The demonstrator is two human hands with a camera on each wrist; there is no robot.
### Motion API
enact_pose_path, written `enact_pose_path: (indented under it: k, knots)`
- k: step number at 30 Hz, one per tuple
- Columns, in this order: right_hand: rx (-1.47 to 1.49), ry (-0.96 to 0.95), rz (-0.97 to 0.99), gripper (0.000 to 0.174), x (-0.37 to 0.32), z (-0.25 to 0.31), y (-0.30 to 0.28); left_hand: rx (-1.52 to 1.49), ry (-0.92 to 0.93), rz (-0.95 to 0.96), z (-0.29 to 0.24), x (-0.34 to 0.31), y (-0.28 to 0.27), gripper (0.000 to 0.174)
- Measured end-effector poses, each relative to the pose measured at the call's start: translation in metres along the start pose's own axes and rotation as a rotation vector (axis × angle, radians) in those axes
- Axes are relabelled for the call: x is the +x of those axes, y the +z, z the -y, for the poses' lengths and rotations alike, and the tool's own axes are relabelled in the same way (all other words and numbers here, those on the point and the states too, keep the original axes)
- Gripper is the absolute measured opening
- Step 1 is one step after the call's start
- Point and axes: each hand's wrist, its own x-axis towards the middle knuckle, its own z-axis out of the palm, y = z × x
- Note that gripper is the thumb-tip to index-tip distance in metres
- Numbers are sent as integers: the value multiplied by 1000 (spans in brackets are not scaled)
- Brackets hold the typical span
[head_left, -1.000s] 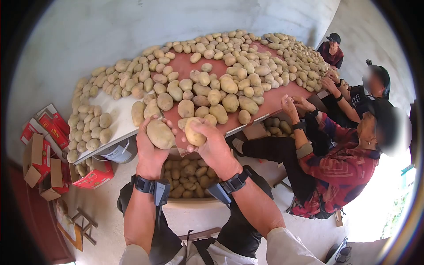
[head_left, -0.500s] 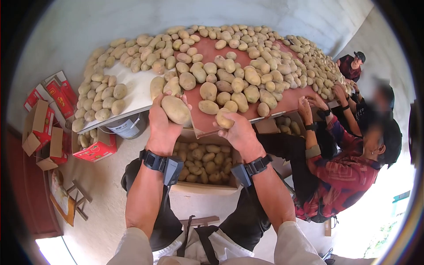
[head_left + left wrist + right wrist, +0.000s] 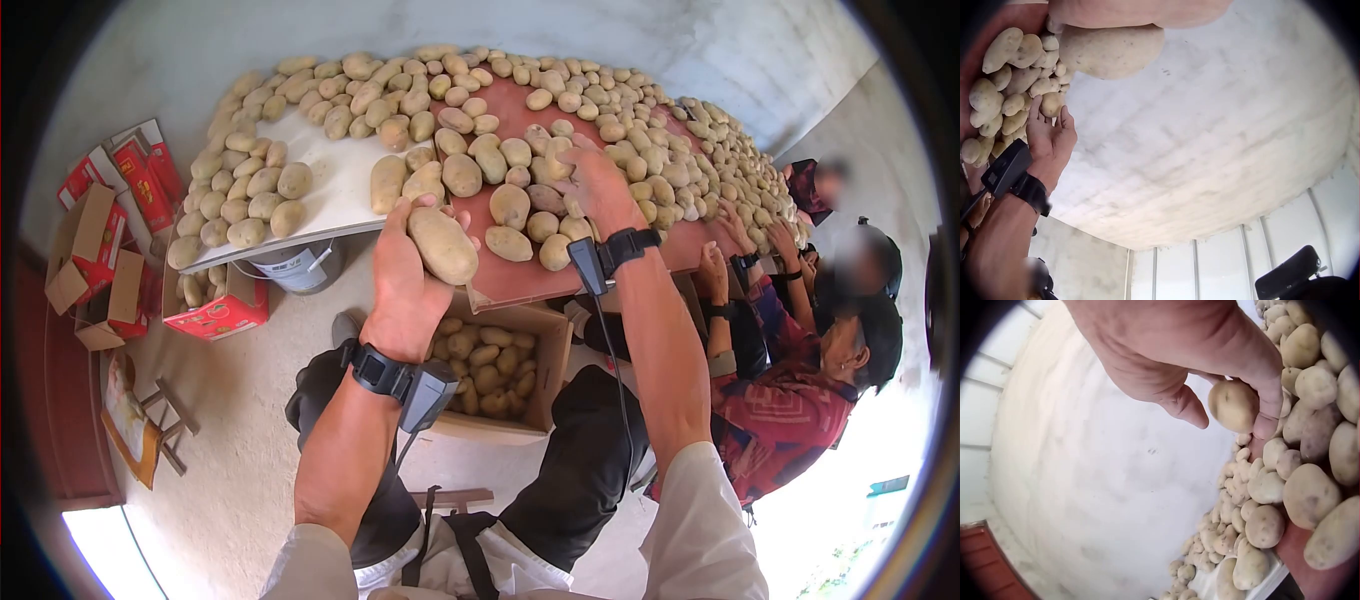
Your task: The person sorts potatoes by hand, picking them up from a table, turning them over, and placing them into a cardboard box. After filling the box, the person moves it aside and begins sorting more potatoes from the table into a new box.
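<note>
My left hand [image 3: 405, 295] holds a large oval potato [image 3: 443, 246] above the table's near edge, fingers behind it. In the left wrist view that potato [image 3: 1113, 53] is seen from below. My right hand [image 3: 605, 195] reaches forward over the potato heap. At its fingertips is a smaller round potato [image 3: 1234, 405]; in the right wrist view the fingers [image 3: 1266, 425] lie against one side and the thumb stands apart from it. Several loose potatoes lie around that hand on the red tabletop [image 3: 500, 285].
A cardboard box [image 3: 552, 370] of potatoes stands between my knees. A white board [image 3: 335, 175] edged with potatoes is at left, above a bucket [image 3: 300, 268] and a red carton [image 3: 225, 310]. Another person [image 3: 780, 400] sits at right, with others beyond. A small stool [image 3: 150, 420] stands lower left.
My right hand has moved forward from the near edge to the heap with its small potato. My left hand keeps the large potato. The head view has turned somewhat.
</note>
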Motion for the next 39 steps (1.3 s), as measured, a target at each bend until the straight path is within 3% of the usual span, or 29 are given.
enact_pose_path:
  k: [1, 8, 14, 17, 20, 23, 25, 27, 29, 31, 35, 39]
  knots:
    - [-37, -9, -83, 65, 4, 0, 0, -8, -1, -7, 0, 1, 1, 21]
    - [-285, -72, -151, 63, -36, -2, 5, 20, -3, 42, 6, 2, 0, 21]
    - [-200, -113, 69, 56, -113, -5, 42, 59, 32, -34, 9, 2, 5, 23]
    - [-412, -178, 275, 61, -157, -10, 59, 127, 64, -64, 19, 10, -3, 30]
    - [-388, -118, 344, 66, -164, -32, 72, 241, 101, -72, 24, 4, 3, 40]
    - [-344, -224, 187, 65, -155, -58, 69, 378, 106, 5, 37, -2, 1, 37]
    - [-263, -15, 244, 62, -158, -51, 62, 463, 178, 41, 41, 3, -2, 37]
    - [-217, -40, 245, 61, -161, -45, 57, 488, 119, 153, 38, 5, -3, 36]
    - [-166, -59, 243, 60, -162, -47, 55, 441, 112, 190, 36, 9, -4, 36]
    - [-166, -240, 225, 58, -162, -48, 53, 385, 96, 232, 40, 10, -2, 36]
    - [-165, -246, 198, 58, -166, -47, 49, 329, 43, 227, 41, 6, 0, 37]
    - [-57, -77, 242, 54, -172, -33, 42, 342, 22, 209, 46, 6, -1, 37]
